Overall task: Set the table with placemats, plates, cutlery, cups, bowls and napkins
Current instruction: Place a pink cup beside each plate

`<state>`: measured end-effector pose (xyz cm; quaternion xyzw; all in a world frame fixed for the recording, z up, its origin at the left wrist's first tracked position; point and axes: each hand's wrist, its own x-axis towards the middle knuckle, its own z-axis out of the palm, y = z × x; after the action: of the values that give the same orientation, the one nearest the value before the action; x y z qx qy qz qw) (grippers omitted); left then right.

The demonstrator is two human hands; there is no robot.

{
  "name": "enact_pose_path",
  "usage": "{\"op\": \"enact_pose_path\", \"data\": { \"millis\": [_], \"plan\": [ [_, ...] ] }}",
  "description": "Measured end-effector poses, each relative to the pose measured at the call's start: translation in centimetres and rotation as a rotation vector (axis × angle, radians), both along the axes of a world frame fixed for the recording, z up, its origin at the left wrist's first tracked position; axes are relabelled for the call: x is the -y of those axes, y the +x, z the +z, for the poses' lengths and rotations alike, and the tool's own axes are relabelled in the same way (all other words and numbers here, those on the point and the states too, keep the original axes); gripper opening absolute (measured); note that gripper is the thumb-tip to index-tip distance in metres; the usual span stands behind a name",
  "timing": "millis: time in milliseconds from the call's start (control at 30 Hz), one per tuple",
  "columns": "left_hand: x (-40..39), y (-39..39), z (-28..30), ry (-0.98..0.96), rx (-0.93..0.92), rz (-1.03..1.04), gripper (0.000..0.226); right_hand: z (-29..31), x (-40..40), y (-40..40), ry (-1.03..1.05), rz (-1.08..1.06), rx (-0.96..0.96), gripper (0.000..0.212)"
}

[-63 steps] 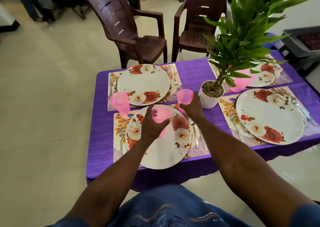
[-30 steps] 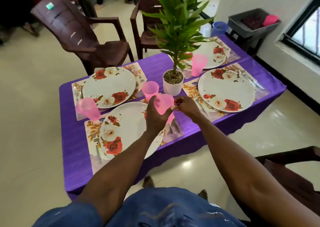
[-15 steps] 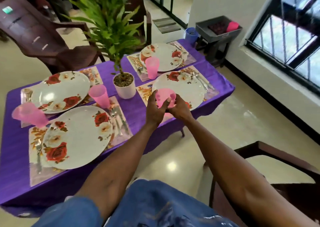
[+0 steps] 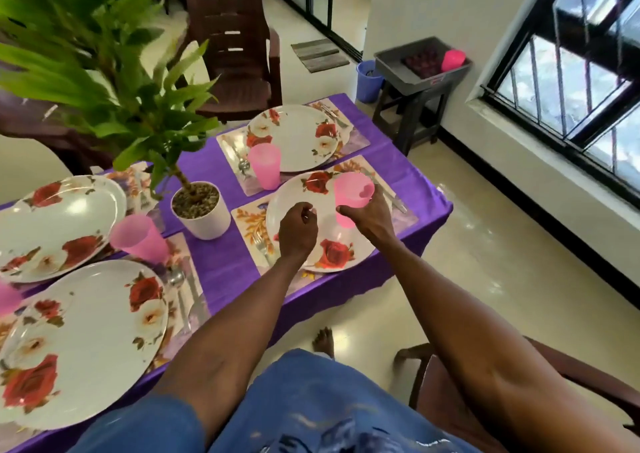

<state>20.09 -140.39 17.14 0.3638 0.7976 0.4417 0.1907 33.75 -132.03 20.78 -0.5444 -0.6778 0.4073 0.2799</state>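
My right hand [image 4: 369, 218] grips a pink plastic cup [image 4: 351, 194] above the near right floral plate [image 4: 298, 196], which lies on a placemat [image 4: 247, 222] with a fork [image 4: 261, 246] at its left. My left hand [image 4: 298, 229] hovers over the same plate with its fingers curled and nothing in it. Three other floral plates sit on placemats on the purple table [image 4: 225, 265]. Pink cups stand beside the far right plate [image 4: 265, 165] and between the two left plates [image 4: 138, 236].
A potted plant [image 4: 201, 210] stands at the table's middle, its leaves filling the upper left. Brown chairs stand behind the table [image 4: 235, 44] and at my right [image 4: 554, 383]. A grey bin [image 4: 420, 63] with another pink cup sits on a stool by the window.
My view has swung right along the table. The pink cup passed from both hands to my right hand alone, and my left hand came away from it.
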Motion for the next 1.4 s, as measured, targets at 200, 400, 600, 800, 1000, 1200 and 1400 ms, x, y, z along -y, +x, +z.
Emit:
{"op": "enact_pose_path", "data": {
  "millis": [200, 400, 600, 800, 1000, 1200, 1400],
  "plan": [
    [-5.0, -1.4, -0.6, -0.081, -0.026, -0.013, 0.016, 0.9, -8.1, -0.8, -0.035, -0.022, 0.005, 0.083],
    [-8.3, -1.9, -0.8, -0.175, -0.014, 0.028, 0.016, 0.7, -14.5, -2.4, -0.021, 0.007, -0.032, 0.086],
    [-11.4, -1.1, -1.6, -0.220, -0.028, 0.101, 0.016, -0.8, -20.2, -3.3, -0.059, 0.124, -0.012, 0.090],
    [-14.7, 0.7, -1.6, -0.254, -0.007, 0.221, 0.024, -2.0, -24.2, -3.5, -0.101, 0.264, 0.005, 0.088],
    [-15.9, 2.2, -2.0, -0.261, -0.045, 0.251, 0.019, -3.2, -24.6, -3.7, -0.156, 0.370, -0.040, 0.093],
    [-15.8, 2.6, -1.9, -0.264, -0.077, 0.231, 0.026, -4.2, -24.4, -3.3, -0.163, 0.406, -0.041, 0.092],
    [-15.3, 2.4, -2.0, -0.290, -0.081, 0.267, 0.032, -4.3, -24.9, -4.0, -0.152, 0.437, 0.004, 0.090]
  ]
}}
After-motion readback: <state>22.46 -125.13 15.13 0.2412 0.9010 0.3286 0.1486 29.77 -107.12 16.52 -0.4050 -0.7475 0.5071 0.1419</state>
